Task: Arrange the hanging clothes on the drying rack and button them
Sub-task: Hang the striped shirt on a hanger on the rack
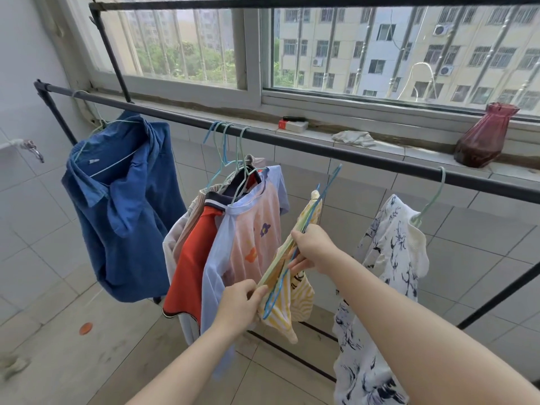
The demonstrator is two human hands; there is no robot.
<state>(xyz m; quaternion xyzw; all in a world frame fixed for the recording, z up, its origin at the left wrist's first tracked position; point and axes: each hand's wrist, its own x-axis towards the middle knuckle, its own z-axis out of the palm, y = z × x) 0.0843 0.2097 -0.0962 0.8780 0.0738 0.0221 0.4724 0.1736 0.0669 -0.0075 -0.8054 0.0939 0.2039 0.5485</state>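
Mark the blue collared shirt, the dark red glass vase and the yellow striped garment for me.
Blue collared shirt [131, 226]: head view, on its front panel.
Dark red glass vase [482, 138]: head view, on its belly.
Yellow striped garment [302, 296]: head view, on its lower hanging fabric.

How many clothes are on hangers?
6: blue shirt left; beige top, red shirt, pink top bunched together; yellow striped top in the left hand and right hand; white flowery dress right. The bunch may hide more.

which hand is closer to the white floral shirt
Right. The right hand holds the yellow garment's hanger beside the white floral shirt, apart from it; the left hand grips its lower end farther left, by the lilac-sleeved top.
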